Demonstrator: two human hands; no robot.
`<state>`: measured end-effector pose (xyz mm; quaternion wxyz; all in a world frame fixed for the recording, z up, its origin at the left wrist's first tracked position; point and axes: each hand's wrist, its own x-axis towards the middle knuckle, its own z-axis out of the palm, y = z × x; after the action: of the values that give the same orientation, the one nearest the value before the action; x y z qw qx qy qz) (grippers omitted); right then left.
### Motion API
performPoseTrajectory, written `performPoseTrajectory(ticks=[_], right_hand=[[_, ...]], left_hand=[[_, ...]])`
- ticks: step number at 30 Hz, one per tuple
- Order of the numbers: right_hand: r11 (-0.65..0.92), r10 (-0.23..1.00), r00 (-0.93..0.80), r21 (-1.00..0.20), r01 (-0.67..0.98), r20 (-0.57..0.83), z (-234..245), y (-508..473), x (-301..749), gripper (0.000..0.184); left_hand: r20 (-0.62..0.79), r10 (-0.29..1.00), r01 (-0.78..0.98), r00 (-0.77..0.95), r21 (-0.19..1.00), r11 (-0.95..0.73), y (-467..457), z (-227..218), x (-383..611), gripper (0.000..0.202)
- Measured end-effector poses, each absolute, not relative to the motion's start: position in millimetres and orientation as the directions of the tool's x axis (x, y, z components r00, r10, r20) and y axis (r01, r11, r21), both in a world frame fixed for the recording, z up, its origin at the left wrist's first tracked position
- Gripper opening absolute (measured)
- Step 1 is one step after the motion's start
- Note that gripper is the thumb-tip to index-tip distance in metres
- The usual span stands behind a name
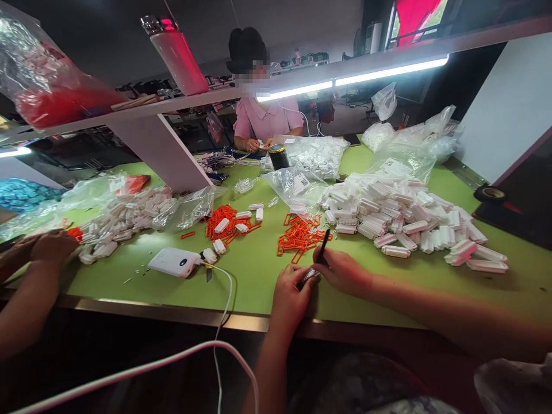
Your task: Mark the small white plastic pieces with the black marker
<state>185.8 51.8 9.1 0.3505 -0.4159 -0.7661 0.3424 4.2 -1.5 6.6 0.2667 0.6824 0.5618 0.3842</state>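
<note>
Gripped in the left hand [290, 290] near the table's front edge, a small white piece [309, 276] slants with its long axis from lower left to upper right, while the right hand [342, 271] closes around a slim black tool [323, 246] standing steeply, its upper end leaning right. The green tabletop [245, 287] spreads beneath a shelf with a lit tube lamp [388, 72] in a dim room. It carries two central heaps of orange frames [297, 238], one power bank [173, 263] and one black can [279, 157].

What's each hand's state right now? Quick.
Left hand: closed, holding a small white piece.
Right hand: closed around a slim black tool; its lower end is hidden.
</note>
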Motion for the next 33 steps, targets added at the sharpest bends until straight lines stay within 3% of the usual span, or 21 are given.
performPoseTrajectory(ticks=[3, 6, 15, 23, 29, 33], right_hand=[[0.293, 0.914, -0.345, -0.935, 0.201, 0.213, 1.1, 57.1, 186.8, 0.020], [0.203, 0.925, -0.341, -0.977, 0.067, 0.169, -3.5, 59.6, 186.1, 0.032], [0.149, 0.931, -0.343, -0.988, 0.045, 0.125, 1.3, 56.5, 185.6, 0.038], [0.256, 0.920, -0.345, -0.951, 0.176, 0.184, 0.1, 55.7, 186.6, 0.028], [0.478, 0.852, -0.426, -0.785, 0.394, 0.305, 7.2, 48.7, 184.0, 0.009], [0.564, 0.800, -0.497, -0.702, 0.435, 0.336, 12.5, 46.3, 180.9, 0.009]], left_hand=[[0.230, 0.970, 0.568, 0.082, 0.788, -0.235, -1.2, 5.7, 4.0, 0.020], [0.231, 0.970, 0.566, 0.077, 0.791, -0.233, -0.8, 4.1, 3.6, 0.021], [0.227, 0.970, 0.555, 0.082, 0.799, -0.234, -0.9, 3.6, 3.3, 0.021], [0.236, 0.969, 0.558, 0.078, 0.795, -0.238, -1.1, 3.1, 3.6, 0.019], [0.231, 0.971, 0.548, 0.068, 0.804, -0.230, -1.3, 2.9, 4.0, 0.018], [0.245, 0.968, 0.562, 0.058, 0.793, -0.235, -0.7, 1.3, 3.7, 0.016]])
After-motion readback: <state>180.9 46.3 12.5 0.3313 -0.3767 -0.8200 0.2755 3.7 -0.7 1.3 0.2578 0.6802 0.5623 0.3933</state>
